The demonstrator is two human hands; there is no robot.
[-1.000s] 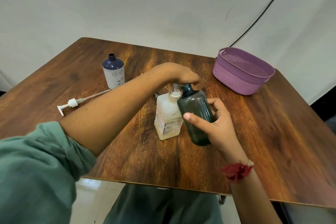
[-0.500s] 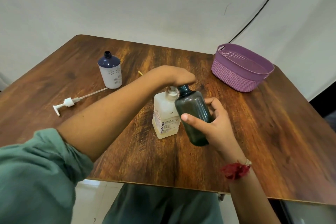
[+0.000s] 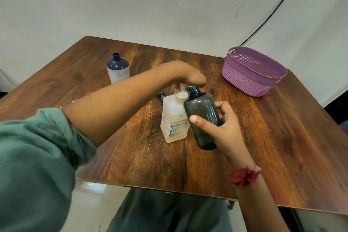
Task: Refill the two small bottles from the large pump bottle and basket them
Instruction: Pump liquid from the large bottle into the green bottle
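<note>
The large pump bottle [image 3: 174,118], pale and nearly clear with a white label, stands mid-table. My left hand [image 3: 185,75] lies palm down over its white pump head, whose stem shows raised beneath the palm. My right hand [image 3: 224,128] grips a small dark teal bottle [image 3: 202,117], tilted, with its open neck right at the pump spout. A second small bottle [image 3: 117,71], white with a navy top and no cap, stands upright at the back left. The purple basket [image 3: 250,81] sits at the back right.
A small dark cap-like piece [image 3: 161,95] lies on the wooden table [image 3: 282,137] just behind the pump bottle. A black cable [image 3: 273,11] runs down the white wall behind the basket. My left forearm crosses the table's left half.
The pump head sat lower under my left hand half a second ago and stands higher now. The dark bottle stays held at the spout.
</note>
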